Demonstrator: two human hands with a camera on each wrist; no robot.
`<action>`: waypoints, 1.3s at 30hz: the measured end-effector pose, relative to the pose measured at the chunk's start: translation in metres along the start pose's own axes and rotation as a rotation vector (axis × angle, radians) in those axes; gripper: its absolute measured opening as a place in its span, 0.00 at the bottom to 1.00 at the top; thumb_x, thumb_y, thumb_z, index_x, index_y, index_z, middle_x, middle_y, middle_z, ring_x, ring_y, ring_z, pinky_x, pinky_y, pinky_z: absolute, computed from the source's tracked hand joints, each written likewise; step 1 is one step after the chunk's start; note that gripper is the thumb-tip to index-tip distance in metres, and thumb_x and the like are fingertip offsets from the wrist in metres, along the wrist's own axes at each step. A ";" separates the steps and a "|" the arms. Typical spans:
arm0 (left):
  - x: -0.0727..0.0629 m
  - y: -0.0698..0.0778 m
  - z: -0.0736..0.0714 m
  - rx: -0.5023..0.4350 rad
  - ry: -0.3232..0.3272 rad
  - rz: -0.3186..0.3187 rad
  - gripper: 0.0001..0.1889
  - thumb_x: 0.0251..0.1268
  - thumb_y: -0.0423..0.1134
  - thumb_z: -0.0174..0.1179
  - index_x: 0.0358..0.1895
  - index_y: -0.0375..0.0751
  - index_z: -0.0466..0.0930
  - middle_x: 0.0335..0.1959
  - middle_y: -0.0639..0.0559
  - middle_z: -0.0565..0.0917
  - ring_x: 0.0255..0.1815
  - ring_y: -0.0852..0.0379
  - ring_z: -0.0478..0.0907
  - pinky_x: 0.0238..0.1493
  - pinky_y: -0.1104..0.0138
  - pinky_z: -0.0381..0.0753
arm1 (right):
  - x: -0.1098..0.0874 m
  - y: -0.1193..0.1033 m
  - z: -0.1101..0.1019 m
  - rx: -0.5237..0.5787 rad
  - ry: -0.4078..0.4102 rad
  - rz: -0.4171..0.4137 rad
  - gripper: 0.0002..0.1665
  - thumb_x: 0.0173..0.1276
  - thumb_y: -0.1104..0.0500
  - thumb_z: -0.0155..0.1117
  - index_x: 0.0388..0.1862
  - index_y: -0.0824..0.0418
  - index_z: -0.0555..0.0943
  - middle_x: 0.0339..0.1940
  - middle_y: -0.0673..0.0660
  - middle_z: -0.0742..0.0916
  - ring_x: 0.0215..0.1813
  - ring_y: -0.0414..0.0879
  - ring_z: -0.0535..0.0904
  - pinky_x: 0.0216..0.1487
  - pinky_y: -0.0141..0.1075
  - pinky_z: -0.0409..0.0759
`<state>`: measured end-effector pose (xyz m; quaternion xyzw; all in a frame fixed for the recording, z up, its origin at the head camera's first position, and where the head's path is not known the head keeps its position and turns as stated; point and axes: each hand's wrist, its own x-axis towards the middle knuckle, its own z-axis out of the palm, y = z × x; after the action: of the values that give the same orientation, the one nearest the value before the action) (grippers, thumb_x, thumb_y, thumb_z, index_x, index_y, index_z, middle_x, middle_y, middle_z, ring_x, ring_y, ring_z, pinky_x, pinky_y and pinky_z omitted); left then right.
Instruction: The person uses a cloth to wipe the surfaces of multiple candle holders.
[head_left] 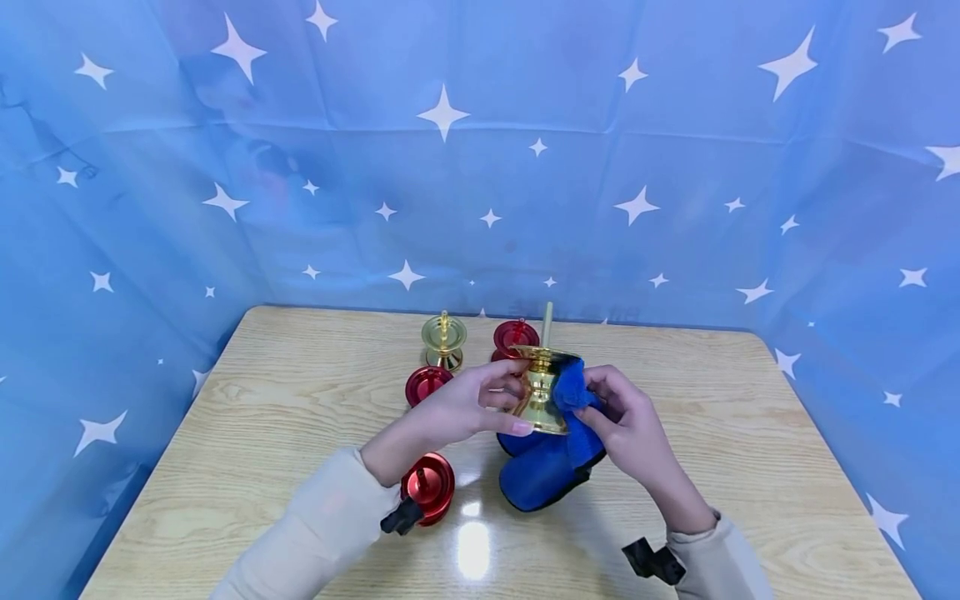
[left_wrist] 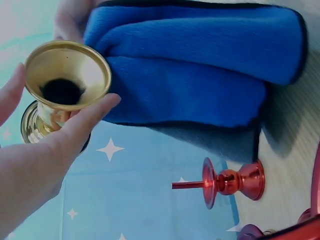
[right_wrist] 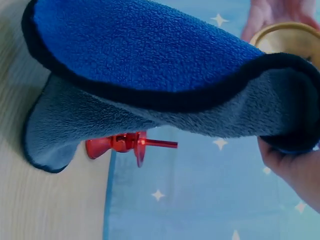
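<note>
A shiny gold candlestick [head_left: 542, 396] with an upright pin is held above the table. My left hand [head_left: 478, 402] grips it from the left, thumb low at its base and fingers along its body. In the left wrist view the hollow underside of the candlestick [left_wrist: 95, 75] shows. My right hand [head_left: 630, 425] pinches a blue cloth [head_left: 536, 477] against the candlestick's right side. The cloth has a grey reverse and black edging, and its lower part hangs in folds. In the right wrist view the cloth [right_wrist: 150, 55] hides part of my right hand [right_wrist: 295, 170].
Behind the hands stand a smaller gold candlestick [head_left: 444, 335] and a red candlestick [head_left: 513, 335]. Another red candlestick [head_left: 426, 383] is beside my left hand, and a red one [head_left: 431, 487] sits near my left wrist. A blue star-patterned curtain [head_left: 480, 183] borders the wooden table [head_left: 300, 375].
</note>
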<state>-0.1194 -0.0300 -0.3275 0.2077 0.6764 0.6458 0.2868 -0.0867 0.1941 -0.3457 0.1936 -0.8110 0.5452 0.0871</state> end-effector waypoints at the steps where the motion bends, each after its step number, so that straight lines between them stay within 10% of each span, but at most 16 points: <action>1: 0.000 0.001 0.000 -0.011 -0.013 0.004 0.36 0.56 0.28 0.62 0.68 0.36 0.55 0.51 0.42 0.71 0.55 0.49 0.71 0.50 0.63 0.75 | 0.000 0.001 0.000 0.006 -0.005 0.018 0.14 0.58 0.79 0.55 0.41 0.67 0.73 0.35 0.54 0.81 0.36 0.40 0.78 0.34 0.30 0.77; 11: 0.006 -0.001 0.010 0.204 0.163 -0.046 0.37 0.51 0.30 0.66 0.65 0.34 0.60 0.47 0.45 0.73 0.55 0.46 0.72 0.51 0.62 0.75 | -0.001 -0.009 0.005 -0.031 -0.046 -0.104 0.19 0.55 0.82 0.55 0.41 0.65 0.74 0.40 0.57 0.79 0.40 0.42 0.75 0.39 0.28 0.76; 16: 0.006 -0.004 0.006 0.189 0.123 -0.048 0.36 0.53 0.31 0.66 0.66 0.36 0.60 0.47 0.47 0.72 0.55 0.47 0.71 0.51 0.62 0.75 | -0.001 -0.014 0.002 -0.015 -0.100 -0.250 0.22 0.53 0.84 0.55 0.42 0.65 0.75 0.44 0.56 0.79 0.49 0.43 0.74 0.50 0.26 0.72; 30: -0.004 0.007 -0.002 -0.048 -0.131 0.021 0.36 0.62 0.29 0.56 0.70 0.32 0.45 0.60 0.39 0.64 0.63 0.45 0.63 0.59 0.62 0.67 | 0.000 0.003 -0.003 0.078 -0.035 0.052 0.12 0.60 0.77 0.55 0.42 0.68 0.73 0.37 0.53 0.82 0.38 0.42 0.79 0.36 0.32 0.79; 39: 0.000 0.002 0.004 0.124 0.003 -0.040 0.40 0.57 0.38 0.63 0.70 0.35 0.50 0.56 0.45 0.71 0.57 0.50 0.67 0.57 0.60 0.69 | -0.001 0.007 0.004 0.050 -0.047 -0.009 0.15 0.58 0.80 0.54 0.41 0.67 0.74 0.36 0.55 0.80 0.35 0.42 0.77 0.35 0.30 0.76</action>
<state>-0.1173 -0.0268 -0.3251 0.2105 0.7194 0.5974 0.2850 -0.0880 0.1932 -0.3535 0.2120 -0.7980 0.5603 0.0657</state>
